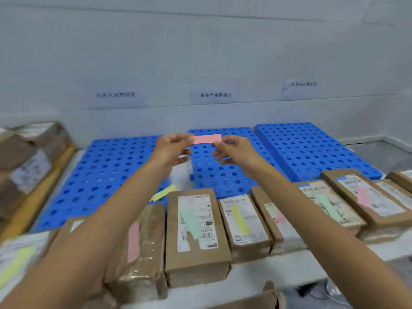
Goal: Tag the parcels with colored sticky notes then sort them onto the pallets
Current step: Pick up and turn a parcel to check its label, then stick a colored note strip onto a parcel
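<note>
A pink sticky note (207,138) is held up in the air between both hands, above the blue pallets. My left hand (172,150) pinches its left end and my right hand (234,150) pinches its right end. Below lies a row of brown cardboard parcels (196,233) with white shipping labels, bearing pink, green or yellow notes. Three blue perforated pallets sit behind the row: left pallet (100,175), middle pallet (223,175), right pallet (312,148). A yellow note strip (163,192) lies loose on the left pallet's near edge.
White paper signs (215,95) with printed text hang on the wall, one above each pallet. More parcels are stacked on a wooden surface at the left (26,161). Another box edge (256,299) shows at the bottom of the view.
</note>
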Action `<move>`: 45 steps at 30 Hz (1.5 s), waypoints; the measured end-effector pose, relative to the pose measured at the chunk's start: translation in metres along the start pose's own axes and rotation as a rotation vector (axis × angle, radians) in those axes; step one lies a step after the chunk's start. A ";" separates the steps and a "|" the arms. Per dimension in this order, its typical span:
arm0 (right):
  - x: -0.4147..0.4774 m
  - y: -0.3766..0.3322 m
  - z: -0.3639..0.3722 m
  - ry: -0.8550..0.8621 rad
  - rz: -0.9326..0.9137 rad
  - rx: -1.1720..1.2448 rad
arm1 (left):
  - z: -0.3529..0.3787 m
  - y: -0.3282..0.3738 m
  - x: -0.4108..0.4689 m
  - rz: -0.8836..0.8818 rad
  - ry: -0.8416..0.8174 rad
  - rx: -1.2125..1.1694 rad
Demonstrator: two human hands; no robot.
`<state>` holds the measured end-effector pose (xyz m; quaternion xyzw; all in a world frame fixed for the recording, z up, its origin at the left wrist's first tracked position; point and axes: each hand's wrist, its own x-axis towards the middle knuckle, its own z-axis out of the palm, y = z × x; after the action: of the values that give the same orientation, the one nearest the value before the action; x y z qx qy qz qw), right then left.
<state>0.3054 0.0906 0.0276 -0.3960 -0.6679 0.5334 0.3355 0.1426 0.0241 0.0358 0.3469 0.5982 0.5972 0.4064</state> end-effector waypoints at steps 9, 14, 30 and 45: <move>0.061 0.049 0.111 -0.296 0.220 -0.435 | -0.136 -0.070 0.041 -0.230 0.227 0.474; 0.060 0.062 0.122 -0.368 0.249 -0.565 | -0.145 -0.096 0.045 -0.102 0.247 0.773; 0.011 0.013 0.037 -0.027 0.148 0.150 | -0.045 -0.045 0.004 0.362 -0.151 0.372; -0.123 -0.014 -0.127 0.403 -0.180 -0.033 | 0.153 0.002 -0.069 0.208 -0.421 -0.290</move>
<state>0.4704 0.0367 0.0644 -0.4389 -0.6287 0.4002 0.5020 0.3097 0.0277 0.0491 0.4609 0.3702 0.6299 0.5037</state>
